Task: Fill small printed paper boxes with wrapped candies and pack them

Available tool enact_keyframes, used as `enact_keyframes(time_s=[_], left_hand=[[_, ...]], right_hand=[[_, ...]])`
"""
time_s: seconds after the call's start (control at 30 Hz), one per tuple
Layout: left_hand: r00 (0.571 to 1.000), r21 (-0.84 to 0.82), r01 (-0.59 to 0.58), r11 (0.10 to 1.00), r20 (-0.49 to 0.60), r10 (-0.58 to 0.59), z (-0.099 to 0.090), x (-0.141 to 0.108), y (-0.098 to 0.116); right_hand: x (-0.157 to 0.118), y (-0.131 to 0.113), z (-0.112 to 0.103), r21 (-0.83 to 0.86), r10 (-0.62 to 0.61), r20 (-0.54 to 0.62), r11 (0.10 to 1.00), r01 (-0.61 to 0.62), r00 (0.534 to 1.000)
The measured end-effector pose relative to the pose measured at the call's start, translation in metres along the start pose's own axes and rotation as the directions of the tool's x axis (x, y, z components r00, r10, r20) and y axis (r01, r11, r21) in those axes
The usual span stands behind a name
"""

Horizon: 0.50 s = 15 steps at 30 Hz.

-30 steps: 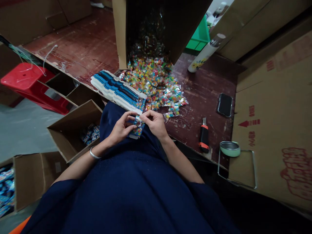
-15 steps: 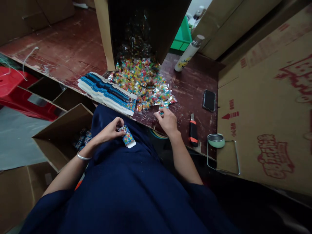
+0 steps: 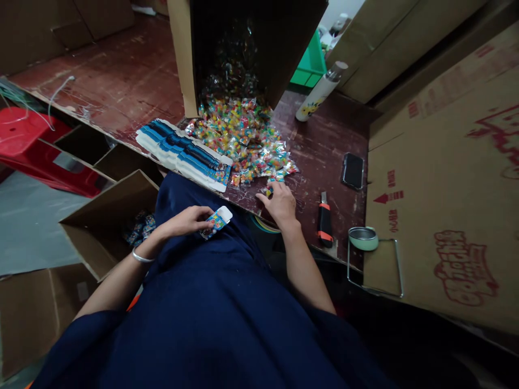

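My left hand [image 3: 193, 220] is closed around a small blue printed carton [image 3: 217, 221] above my lap. The carton's white end flap stands open and points up to the right. At the table edge, my right hand [image 3: 280, 204] reaches to the near side of a heap of clear candy packets [image 3: 239, 132] filled with many-coloured sweets. Its thumb is spread from the fingers, and the fingertips touch a packet [image 3: 269, 190] at the heap's edge. Left of the heap lies a fanned row of flat blue and white cartons [image 3: 182, 154].
The packets spill from a tipped cardboard box [image 3: 184, 65]. To the right are a white bottle [image 3: 318, 94], a phone [image 3: 352, 170], a utility knife [image 3: 325, 222] and a green cup [image 3: 363, 239]. An open box [image 3: 109, 216] with filled cartons stands low at left, near a red stool [image 3: 24, 135].
My left hand has turned the carton, so its open flap now points up instead of down. My right hand's thumb and fingers have spread apart at the packets. The view has shifted slightly.
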<state>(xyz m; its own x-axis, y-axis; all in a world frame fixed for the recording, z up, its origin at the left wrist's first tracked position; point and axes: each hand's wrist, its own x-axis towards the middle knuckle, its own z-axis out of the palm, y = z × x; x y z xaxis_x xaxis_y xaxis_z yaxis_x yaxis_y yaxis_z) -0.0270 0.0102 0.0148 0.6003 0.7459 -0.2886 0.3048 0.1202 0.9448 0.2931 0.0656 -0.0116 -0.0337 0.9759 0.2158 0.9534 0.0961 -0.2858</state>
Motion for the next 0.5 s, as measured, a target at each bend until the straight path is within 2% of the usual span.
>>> enact_keyframes(time_s=[0.1,0.2,0.33,0.43,0.5], left_hand=[[1.000,-0.038,-0.017,0.999,-0.016,0.016,0.007,0.004,-0.002],[0.994,-0.046,-0.028,0.999,-0.111,0.023,0.009,0.005,-0.005],[0.980,-0.056,-0.012,0.998,-0.201,0.000,0.009,0.007,-0.008],[0.981,-0.048,0.007,0.999,-0.195,-0.016,0.010,0.007,-0.007],[0.982,-0.045,0.016,0.999,-0.188,-0.025,0.011,0.008,-0.006]], right_hand=[[-0.005,-0.009,0.002,0.008,-0.068,0.048,0.998,0.068,0.996],[-0.011,-0.018,0.004,0.009,-0.128,0.088,0.992,0.127,0.988],[-0.018,-0.016,0.001,0.102,-0.134,0.041,0.986,0.129,0.990],[-0.025,-0.011,-0.002,0.144,-0.157,-0.005,0.977,0.156,0.988],[-0.034,-0.011,-0.001,0.148,-0.233,0.008,0.962,0.229,0.972]])
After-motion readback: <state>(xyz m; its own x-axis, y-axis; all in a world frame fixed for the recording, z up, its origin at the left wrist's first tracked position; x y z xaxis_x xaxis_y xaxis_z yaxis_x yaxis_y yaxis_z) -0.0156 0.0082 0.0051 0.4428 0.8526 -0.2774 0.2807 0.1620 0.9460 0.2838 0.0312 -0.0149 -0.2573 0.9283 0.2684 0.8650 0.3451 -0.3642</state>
